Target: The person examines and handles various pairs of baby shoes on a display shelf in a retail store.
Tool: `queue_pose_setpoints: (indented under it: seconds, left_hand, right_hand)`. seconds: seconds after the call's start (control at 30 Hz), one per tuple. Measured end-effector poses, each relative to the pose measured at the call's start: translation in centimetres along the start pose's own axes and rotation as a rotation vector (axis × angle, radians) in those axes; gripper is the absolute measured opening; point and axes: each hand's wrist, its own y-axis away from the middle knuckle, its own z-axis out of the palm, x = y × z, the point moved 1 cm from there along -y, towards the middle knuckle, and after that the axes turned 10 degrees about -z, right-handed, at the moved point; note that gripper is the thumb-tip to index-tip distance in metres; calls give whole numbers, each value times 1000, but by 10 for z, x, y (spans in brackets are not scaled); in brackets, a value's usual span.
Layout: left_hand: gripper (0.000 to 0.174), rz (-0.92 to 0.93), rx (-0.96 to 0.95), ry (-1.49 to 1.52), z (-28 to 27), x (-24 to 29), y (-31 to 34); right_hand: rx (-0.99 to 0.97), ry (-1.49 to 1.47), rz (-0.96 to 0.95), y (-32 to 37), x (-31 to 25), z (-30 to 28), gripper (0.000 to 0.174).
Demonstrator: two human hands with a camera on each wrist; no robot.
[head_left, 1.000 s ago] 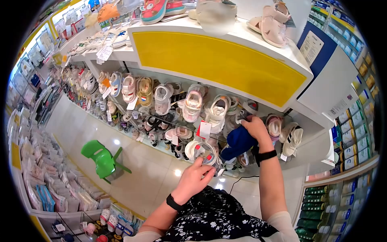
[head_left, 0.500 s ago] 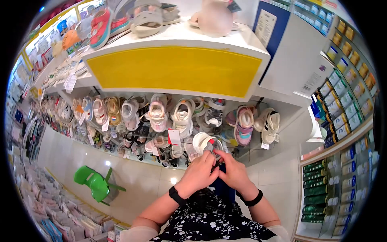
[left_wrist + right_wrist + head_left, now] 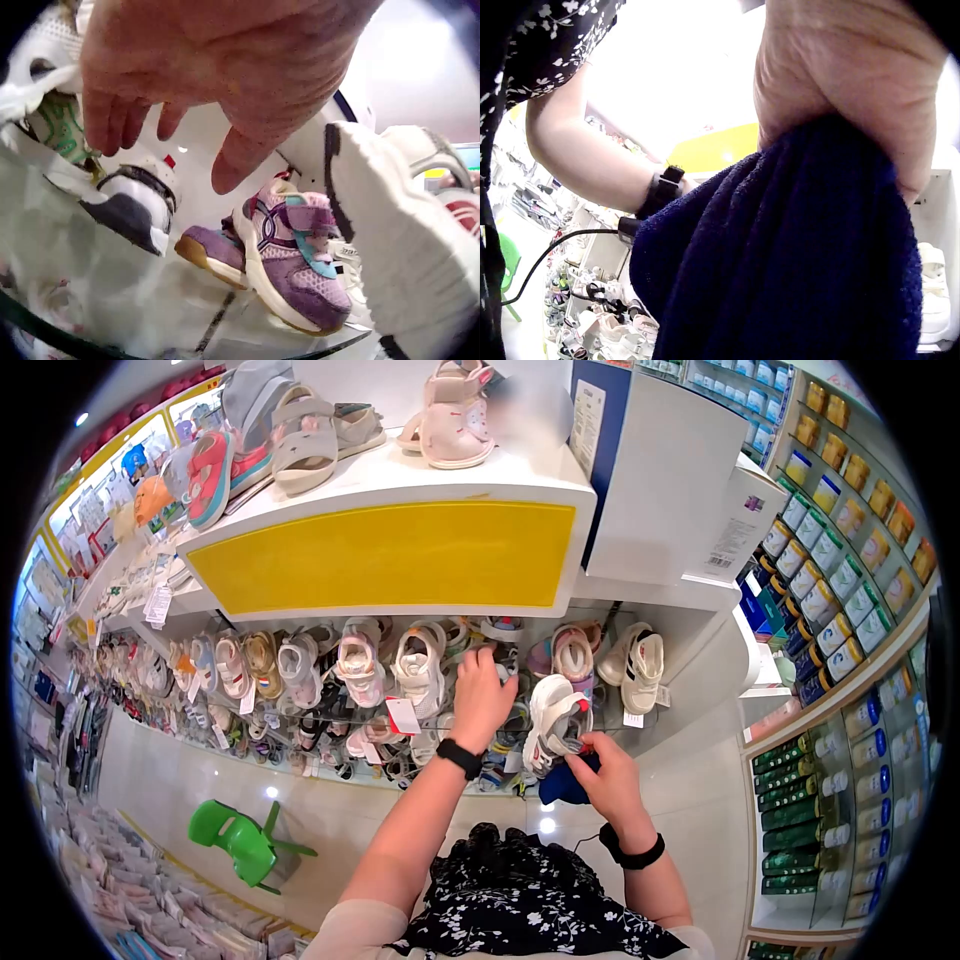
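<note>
My left hand (image 3: 483,698) reaches over the glass shelf, beside a cream sneaker (image 3: 420,665). In the left wrist view its fingers (image 3: 112,124) hang loosely apart above a white and dark-grey shoe (image 3: 139,202), with a purple and pink sneaker (image 3: 296,259) on the shelf below the thumb. My right hand (image 3: 612,785) grips a navy cloth (image 3: 568,780) and pinches a white shoe (image 3: 552,720) at its lower end. That shoe's pale sole (image 3: 397,232) shows at the right of the left wrist view. The navy cloth (image 3: 780,247) hides the right fingertips in the right wrist view.
A white display top (image 3: 380,475) with a yellow panel (image 3: 390,560) overhangs the shoe shelf. White striped sneakers (image 3: 642,665) stand right of the hands. A green chair (image 3: 235,845) is on the floor at left, with stocked shelves at right.
The hands, together half a second ago, have separated. The left has moved up over the shelf; the right has moved right with the white shoe and cloth. The head view has shifted right.
</note>
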Motion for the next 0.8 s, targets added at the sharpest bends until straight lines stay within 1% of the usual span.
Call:
queue_pose_setpoints:
  seconds: [0.03,0.07,0.17,0.2,0.33,0.43,0.57,0.67,0.77,0.8]
  left_hand:
    - [62,-67,-41,-62,12,-3,-4]
    - [76,-18,36,-109,26,-10,-8]
    - [84,-120,-16,-251,32,1,-16]
    - [92,-139,-30,-275,36,0,-18]
    - [99,-148,-25,-288,45,-8,-28]
    - [98,-174,-40,-257,48,-9,-30]
    - [89,-202,-31,-187,51,-15,-37]
    - [82,-98,44,-118,52,-20,-38]
    - [76,-100,93,76,39,-8,-23]
    - [72,-101,135,112,38,-8,-16]
  right_hand:
    - [-2,-15,13,1,2,-3,27]
    - [-2,-31,29,2,4,-6,27]
    - [-7,-60,40,7,11,-14,27]
    - [-11,-66,37,9,13,-17,28]
    - [-13,-60,14,17,25,-20,28]
    - [-5,-77,41,18,30,-19,28]
    - [3,-141,57,17,33,-16,27]
    - [-11,-179,68,16,30,-18,27]
    - [-8,-233,95,19,33,-15,28]
    - [-6,-247,107,20,33,-15,28]
